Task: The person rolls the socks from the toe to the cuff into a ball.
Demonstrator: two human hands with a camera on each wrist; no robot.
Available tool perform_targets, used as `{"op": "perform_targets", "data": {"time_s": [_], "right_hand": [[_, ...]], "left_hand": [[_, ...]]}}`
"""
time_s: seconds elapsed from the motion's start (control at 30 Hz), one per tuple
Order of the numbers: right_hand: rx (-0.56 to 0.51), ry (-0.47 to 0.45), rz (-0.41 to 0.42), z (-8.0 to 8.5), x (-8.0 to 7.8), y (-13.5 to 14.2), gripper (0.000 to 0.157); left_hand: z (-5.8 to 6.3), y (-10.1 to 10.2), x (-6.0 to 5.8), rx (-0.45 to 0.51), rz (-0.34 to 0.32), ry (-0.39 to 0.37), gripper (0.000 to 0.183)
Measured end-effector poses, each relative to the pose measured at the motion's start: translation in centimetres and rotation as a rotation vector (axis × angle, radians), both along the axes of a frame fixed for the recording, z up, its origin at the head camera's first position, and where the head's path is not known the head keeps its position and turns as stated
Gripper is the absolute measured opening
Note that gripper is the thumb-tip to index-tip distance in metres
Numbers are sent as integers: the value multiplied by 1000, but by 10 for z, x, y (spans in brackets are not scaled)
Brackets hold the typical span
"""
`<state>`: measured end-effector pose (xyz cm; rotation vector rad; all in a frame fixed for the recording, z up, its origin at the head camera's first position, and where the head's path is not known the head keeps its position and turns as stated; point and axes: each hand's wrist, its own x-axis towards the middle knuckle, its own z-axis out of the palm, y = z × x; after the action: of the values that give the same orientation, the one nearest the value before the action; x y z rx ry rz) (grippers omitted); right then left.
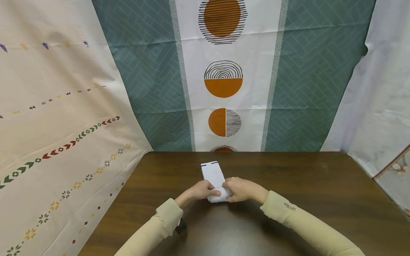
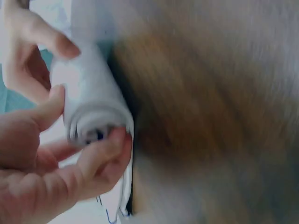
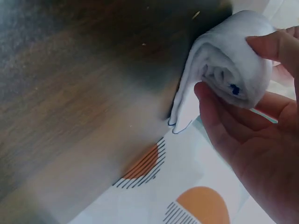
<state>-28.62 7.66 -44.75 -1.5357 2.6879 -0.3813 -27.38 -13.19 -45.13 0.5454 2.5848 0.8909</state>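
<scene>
A white cloth (image 1: 214, 174) with blue stitched marks along its far edge lies on the table, its near end rolled into a thick coil. My left hand (image 1: 202, 190) grips the left end of the roll, thumb on top; in the left wrist view the fingers curl round the spiral end of the roll (image 2: 91, 88). At the other end, my right hand (image 1: 241, 189) holds the roll between thumb and fingers. The right wrist view shows the coiled layers (image 3: 233, 60) with a bit of blue inside. Beyond the roll the cloth stays flat and folded in layers.
The dark brown wooden table (image 1: 288, 177) spreads out on all sides. Behind it hangs a green and white curtain (image 1: 153, 78) with orange circles. A patterned cream cloth (image 1: 64, 117) hangs at the left, and a pale sheet (image 1: 378, 92) at the right.
</scene>
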Motion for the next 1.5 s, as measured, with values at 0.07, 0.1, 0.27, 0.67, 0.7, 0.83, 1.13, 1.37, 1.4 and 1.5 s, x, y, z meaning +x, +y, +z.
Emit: {"op": "perform_targets", "data": {"time_s": [0.07,0.1,0.27,0.67,0.7,0.83,1.13,1.37,1.4,1.5], "right_hand": [[-28,0,26,-2,-2,-1,19],[-43,-11,31,-3,-3,-2,18],[-61,-13,27,-6,-4,-10,15],[154,-281,-146,6,-2,-19,15],[158,-303,-149,7,-4,-19,15],[182,-352,-166,9,-9,-19,17],[203,-138,-309,9,-1,-22,20],[43,463,-248,0,15,-21,20],[34,506,-237,-1,17,-21,18],[55,561,-220,-3,25,-21,22]], "left_hand": [[-3,-1,4,18,0,64,34],[-4,-1,7,17,0,95,34],[-11,3,14,-74,-2,257,48],[-5,7,23,-98,-5,284,49],[-6,6,23,-90,-4,293,51],[-9,3,22,-58,4,304,51],[3,1,3,-28,-42,259,34],[7,4,-7,-59,-38,139,29],[7,4,-8,-64,-37,120,27],[9,6,-11,-91,-35,52,26]]}}
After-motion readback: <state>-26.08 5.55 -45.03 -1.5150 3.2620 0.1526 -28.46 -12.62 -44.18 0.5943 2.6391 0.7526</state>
